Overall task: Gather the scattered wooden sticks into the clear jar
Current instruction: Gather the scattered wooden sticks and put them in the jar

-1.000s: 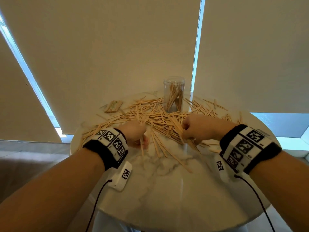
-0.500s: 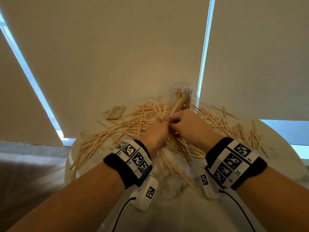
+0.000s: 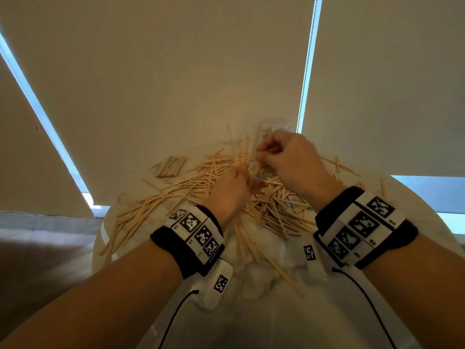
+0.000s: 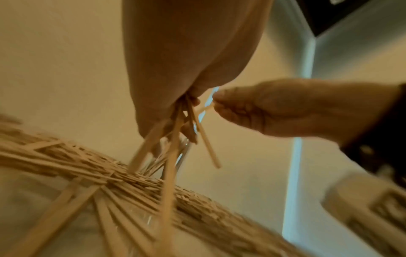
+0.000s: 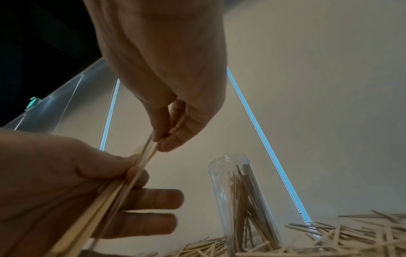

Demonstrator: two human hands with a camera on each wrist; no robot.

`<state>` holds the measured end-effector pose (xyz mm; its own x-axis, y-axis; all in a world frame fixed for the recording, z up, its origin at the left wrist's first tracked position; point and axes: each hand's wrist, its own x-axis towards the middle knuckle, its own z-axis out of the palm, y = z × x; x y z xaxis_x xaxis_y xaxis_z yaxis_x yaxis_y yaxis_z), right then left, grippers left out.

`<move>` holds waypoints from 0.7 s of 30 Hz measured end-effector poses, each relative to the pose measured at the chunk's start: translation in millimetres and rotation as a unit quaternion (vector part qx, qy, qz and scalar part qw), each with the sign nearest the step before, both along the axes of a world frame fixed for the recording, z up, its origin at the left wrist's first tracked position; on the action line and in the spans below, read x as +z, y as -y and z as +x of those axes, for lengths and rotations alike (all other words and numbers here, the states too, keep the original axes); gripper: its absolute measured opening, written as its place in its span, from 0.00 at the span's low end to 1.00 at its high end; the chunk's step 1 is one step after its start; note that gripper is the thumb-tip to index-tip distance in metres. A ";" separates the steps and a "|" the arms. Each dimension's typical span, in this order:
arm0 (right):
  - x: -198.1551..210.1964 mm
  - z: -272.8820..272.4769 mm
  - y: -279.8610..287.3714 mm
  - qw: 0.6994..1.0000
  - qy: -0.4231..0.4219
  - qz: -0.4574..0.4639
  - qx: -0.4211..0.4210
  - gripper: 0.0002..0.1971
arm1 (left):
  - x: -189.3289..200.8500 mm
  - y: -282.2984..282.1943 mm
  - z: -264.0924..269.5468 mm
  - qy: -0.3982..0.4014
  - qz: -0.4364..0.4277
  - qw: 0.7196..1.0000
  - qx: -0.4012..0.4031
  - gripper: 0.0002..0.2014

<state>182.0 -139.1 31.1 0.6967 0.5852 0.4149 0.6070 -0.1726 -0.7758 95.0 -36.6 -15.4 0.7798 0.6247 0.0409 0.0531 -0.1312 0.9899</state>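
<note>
Many thin wooden sticks (image 3: 191, 187) lie scattered across the round marble table (image 3: 264, 278). My left hand (image 3: 247, 177) grips a loose bundle of sticks (image 5: 110, 191) above the pile, their tips fanning upward. My right hand (image 3: 261, 153) pinches the upper ends of those sticks (image 5: 151, 142) just to the right. The clear jar (image 5: 241, 200) stands upright behind the hands and holds several sticks. In the head view my right hand hides most of the jar (image 3: 274, 125). The left wrist view shows the left hand's fingers (image 4: 189, 132) wrapped round the splayed sticks (image 4: 173, 147).
A flat stacked packet of sticks (image 3: 171, 166) lies at the table's back left. Closed blinds (image 3: 176, 71) hang right behind the table. The near part of the tabletop holds only a few stray sticks (image 3: 276, 270). The table edge curves off at left and right.
Both hands lifted off the pile with a bundle and came together. Since then the right hand has risen toward the jar's mouth, while the left keeps holding the bundle.
</note>
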 end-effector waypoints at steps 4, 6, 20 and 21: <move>10.3 -3.4 -4.1 0.998 -0.053 0.020 0.001 0.12 | 1.7 13.5 2.3 0.040 -0.016 0.999 -0.005 0.16; 13.7 -2.9 -4.8 0.998 -0.051 -0.023 -0.001 0.26 | 1.9 15.9 0.5 0.043 0.005 0.999 -0.030 0.17; 11.6 -19.2 2.0 0.988 -0.015 -0.153 0.000 0.28 | 14.9 -16.6 -7.1 0.075 -0.005 0.997 0.030 0.18; 3.4 -21.9 0.9 0.970 0.023 -0.240 0.007 0.26 | 19.3 -25.7 -8.1 0.092 -0.036 0.993 0.059 0.18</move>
<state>160.1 -140.0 34.4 0.6751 0.7275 0.1223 0.6434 -0.4995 -0.5801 86.9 -10.8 3.9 0.6844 0.7179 0.1274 -0.1191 -0.0624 0.9909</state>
